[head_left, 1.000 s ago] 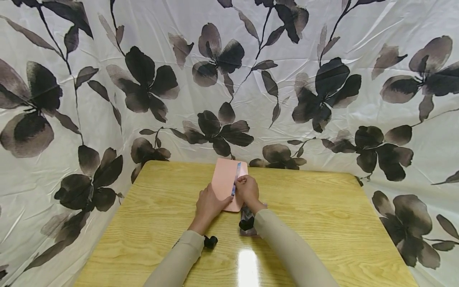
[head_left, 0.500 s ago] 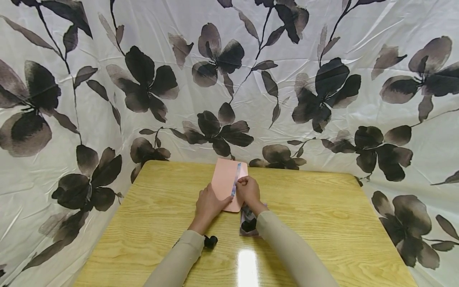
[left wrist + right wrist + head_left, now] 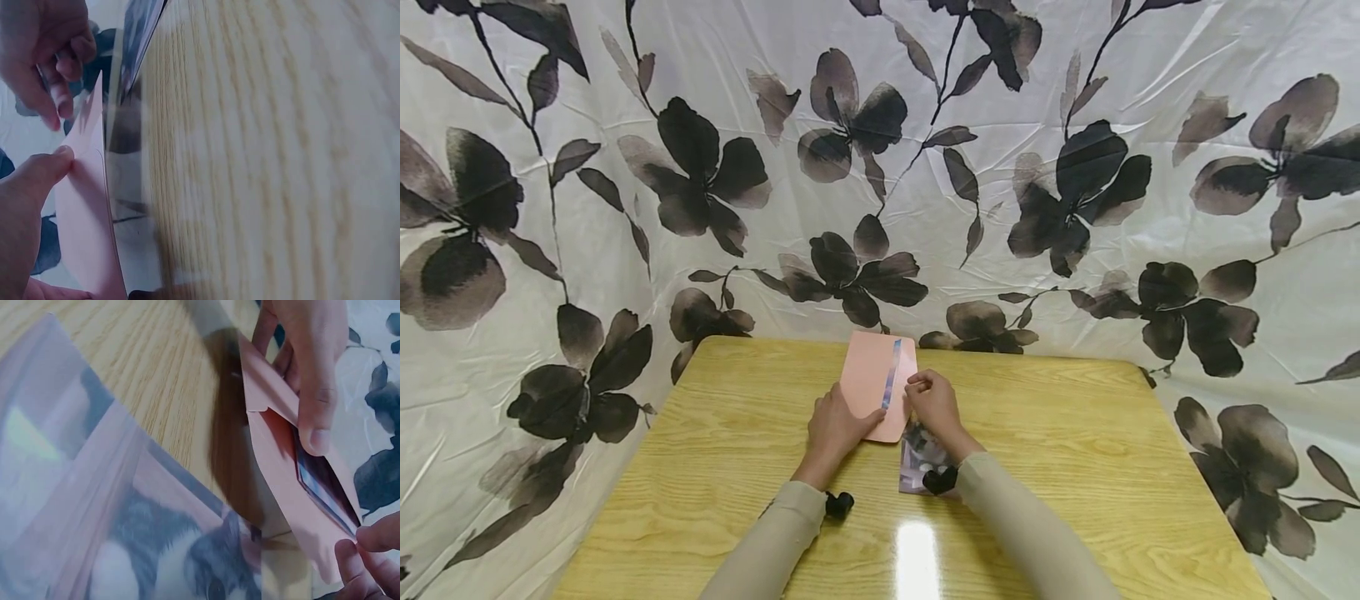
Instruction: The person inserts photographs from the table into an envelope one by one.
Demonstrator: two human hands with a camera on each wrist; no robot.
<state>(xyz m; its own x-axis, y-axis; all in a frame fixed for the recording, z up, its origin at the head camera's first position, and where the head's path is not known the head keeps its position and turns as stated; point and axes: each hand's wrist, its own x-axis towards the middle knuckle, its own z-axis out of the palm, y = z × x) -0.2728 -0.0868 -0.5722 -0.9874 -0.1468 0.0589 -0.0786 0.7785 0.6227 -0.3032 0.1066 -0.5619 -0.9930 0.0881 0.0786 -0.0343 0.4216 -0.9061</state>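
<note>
My left hand [image 3: 835, 423] grips the lower left of a pink envelope [image 3: 867, 371], its thumb pressed over the front by the slot. Inside, a bluish picture card [image 3: 891, 375] shows as a narrow strip; in the right wrist view this card [image 3: 322, 481] lies within the gaping envelope. My right hand [image 3: 934, 404] is at the envelope's right edge with fingers loosely curled, and the left wrist view shows nothing between its fingertips. Whether those fingertips touch the flap edge is unclear. Below the right hand lies a glossy picture [image 3: 187, 544] of a grey-and-white cat, partly covered by the wrist.
Both hands work near the back of a light wood table [image 3: 760, 400]. A pale cloth [image 3: 977, 192] with dark flowers hangs behind and at the sides. Small black wrist cameras sit at both cuffs, the left one [image 3: 839, 505] close above the tabletop.
My right hand has moved right, off the card strip to the envelope's right edge, uncovering more of the strip and of the cat picture. The left hand keeps its grip.
</note>
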